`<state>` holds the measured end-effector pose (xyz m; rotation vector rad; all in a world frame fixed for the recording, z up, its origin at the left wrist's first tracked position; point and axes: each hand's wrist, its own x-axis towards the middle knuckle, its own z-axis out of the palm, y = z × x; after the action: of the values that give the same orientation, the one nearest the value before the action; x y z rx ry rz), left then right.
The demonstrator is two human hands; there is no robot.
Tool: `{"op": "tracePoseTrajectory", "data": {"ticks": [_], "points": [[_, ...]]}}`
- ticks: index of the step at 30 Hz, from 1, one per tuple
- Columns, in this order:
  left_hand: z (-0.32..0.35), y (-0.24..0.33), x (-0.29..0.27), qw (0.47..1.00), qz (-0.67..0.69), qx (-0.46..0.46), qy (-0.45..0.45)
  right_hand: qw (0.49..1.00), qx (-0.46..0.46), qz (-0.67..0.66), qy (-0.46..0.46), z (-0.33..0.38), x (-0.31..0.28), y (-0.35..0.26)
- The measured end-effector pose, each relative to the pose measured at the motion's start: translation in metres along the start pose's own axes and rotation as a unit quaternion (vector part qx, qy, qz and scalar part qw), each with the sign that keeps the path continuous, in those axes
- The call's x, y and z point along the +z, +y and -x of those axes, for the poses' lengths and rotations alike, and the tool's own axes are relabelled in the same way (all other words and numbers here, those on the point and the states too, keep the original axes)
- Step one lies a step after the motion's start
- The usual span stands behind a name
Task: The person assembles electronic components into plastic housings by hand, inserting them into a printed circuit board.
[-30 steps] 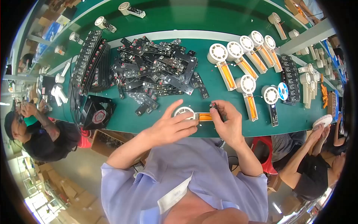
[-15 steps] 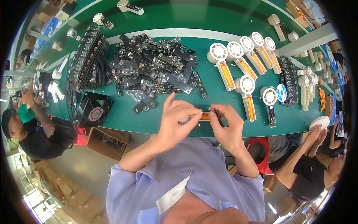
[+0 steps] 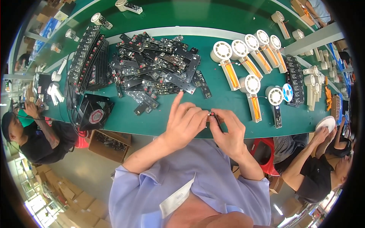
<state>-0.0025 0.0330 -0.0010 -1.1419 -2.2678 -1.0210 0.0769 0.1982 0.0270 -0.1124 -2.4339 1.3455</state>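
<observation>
My right hand [image 3: 231,131] is closed on a narrow black circuit board [image 3: 218,121], pinched upright between thumb and fingers. My left hand [image 3: 184,121] is closed, its index finger raised, its thumb and other fingertips meeting the board's upper end, where a small red and white part shows. A white handheld fan with an orange battery, glimpsed in the left hand half a second ago, is now hidden behind the fingers. Both hands are just above the near edge of the green table [image 3: 152,127].
A heap of black circuit boards [image 3: 163,64] lies beyond my hands, beside a stacked row of boards [image 3: 89,60]. A black box fan [image 3: 95,112] stands left. Several white handheld fans [image 3: 230,74] lie right. Two people sit at either side; a carton [image 3: 109,144] stands below.
The left hand has moved right, closing the gap to the right hand. The orange battery and white fan part between them have gone out of sight. The board remains in my right hand.
</observation>
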Motion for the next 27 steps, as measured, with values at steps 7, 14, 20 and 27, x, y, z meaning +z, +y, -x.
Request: {"op": "tracePoseTrajectory", "data": {"ticks": [7,14,20,27], "points": [[-0.0010,-0.0006,-0.0014,1.000,0.007,0.002,-0.018,0.996,-0.076,0.051,0.021,0.0005,0.0056,0.0045],[-0.0058,0.0025,-0.0047,1.000,0.016,-0.011,-0.022,0.987,-0.139,0.082,0.015,-0.0029,0.0059,0.0072],[-0.0004,0.0011,-0.0015,0.999,0.004,0.007,-0.043,0.985,-0.141,0.099,-0.011,-0.0041,-0.0001,0.0065],[-0.0010,-0.0006,-0.0015,0.995,-0.051,0.053,-0.064,0.983,-0.130,0.117,-0.056,-0.0069,-0.0036,0.0046]]}}
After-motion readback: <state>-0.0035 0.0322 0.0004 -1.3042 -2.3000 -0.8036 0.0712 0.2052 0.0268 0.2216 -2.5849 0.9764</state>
